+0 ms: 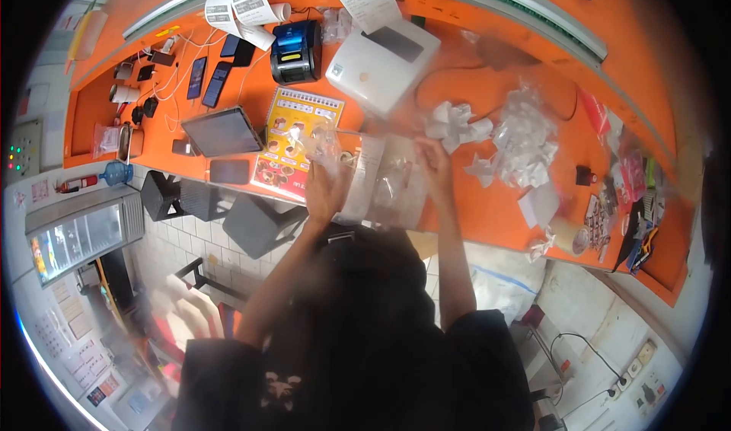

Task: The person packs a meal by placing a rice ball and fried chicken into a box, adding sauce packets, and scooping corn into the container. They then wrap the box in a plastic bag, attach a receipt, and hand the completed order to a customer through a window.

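Note:
My left hand [326,191] is closed around crumpled clear plastic [326,148], over the edge of a yellow and red menu [304,110]. To its right, a clear plastic bag [397,183] lies flat at the front edge of the counter. A long printed paper slip [364,173] runs along that bag's left side. My right hand [435,166] has its fingers bent and pinched at the bag's upper right edge.
Crumpled white paper [525,138] is heaped at the right of the orange counter [487,210]. Behind stand a white printer [383,65] and a blue-black printer [296,52]. A tablet [222,132] and phones [217,84] with cables lie left; a tape roll [569,235] sits right.

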Demonstrator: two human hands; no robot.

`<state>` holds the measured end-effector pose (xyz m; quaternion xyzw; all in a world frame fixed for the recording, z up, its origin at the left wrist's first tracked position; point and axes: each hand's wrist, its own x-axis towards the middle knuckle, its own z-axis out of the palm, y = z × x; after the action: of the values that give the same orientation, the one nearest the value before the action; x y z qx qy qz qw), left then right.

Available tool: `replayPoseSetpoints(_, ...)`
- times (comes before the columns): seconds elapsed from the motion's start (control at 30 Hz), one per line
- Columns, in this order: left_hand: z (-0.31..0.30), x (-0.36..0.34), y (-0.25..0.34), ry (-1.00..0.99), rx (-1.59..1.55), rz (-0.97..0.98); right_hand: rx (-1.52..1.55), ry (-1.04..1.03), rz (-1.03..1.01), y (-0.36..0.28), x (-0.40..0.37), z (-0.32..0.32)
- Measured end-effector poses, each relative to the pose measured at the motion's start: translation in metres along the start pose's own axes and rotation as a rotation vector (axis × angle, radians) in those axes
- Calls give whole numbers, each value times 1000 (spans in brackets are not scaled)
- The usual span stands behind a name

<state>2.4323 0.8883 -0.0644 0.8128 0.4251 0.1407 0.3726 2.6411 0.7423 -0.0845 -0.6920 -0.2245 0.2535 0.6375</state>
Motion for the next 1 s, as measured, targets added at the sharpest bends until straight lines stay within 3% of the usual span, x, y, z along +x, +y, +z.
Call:
replayPoseSetpoints(0.1, 9, -1, -8, 118, 233, -38, 18, 16, 24, 10, 19, -5)
replayPoseSetpoints(0.23, 4, -1, 8, 155, 253, 95, -73, 39, -34, 7, 29, -11)
replayPoseSetpoints(0.37, 4, -1, 11, 125, 255, 63, -142, 67, 40, 11, 6, -11)
replayPoseSetpoints(0.43, 7, -3, 0, 156, 246, 91, -234, 146, -145, 10, -10, -7)
replayPoseSetpoints(0.53, 9, -4, -3, 253, 254, 174, -280, 73, -141, -13, -28, -1)
replayPoseSetpoints(0.57, 8, -5, -1, 316, 267, 225, -225, 11, 10, -17, -33, 4)
replayPoseSetpoints(0.67, 8, -5, -8, 302, 206, 145, -125, -23, 83, -25, -33, 25)
replayPoseSetpoints(0.7, 6, -7, -7, 292, 209, 145, -219, 43, -124, -31, -28, 31)
replayPoseSetpoints(0.73, 4, -8, -5, 264, 259, 135, -221, 46, -118, -35, -19, 33)
replayPoseSetpoints(0.8, 7, -6, -6, 241, 305, 126, -456, 184, -420, -43, 7, 36)
replayPoseSetpoints(0.87, 17, -6, -18, 383, 20, 92, -174, 246, -240, -64, 43, 45)
replayPoseSetpoints(1.0, 10, -9, -7, 416, -62, 160, -41, 229, -560, -147, 112, 47)
